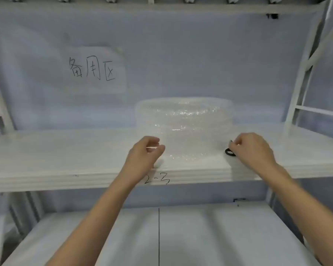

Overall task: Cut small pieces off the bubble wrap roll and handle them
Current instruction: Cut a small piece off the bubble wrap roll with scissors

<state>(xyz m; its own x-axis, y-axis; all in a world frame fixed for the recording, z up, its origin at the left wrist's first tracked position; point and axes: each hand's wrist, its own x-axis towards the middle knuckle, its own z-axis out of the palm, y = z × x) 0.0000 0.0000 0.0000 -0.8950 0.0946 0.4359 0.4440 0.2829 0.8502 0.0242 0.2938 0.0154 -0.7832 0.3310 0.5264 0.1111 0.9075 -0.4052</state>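
White shelf (65,160), front edge marked "2-3". Bubble wrap roll (185,120) stands on end mid-shelf, loose sheet trailing forward to the edge. Left hand (144,156) at the sheet's left side, grip narrow, thumb and fingers curled, contact unclear. Right hand (252,150) grip closed on black-handled scissors (230,152), just right of the sheet.
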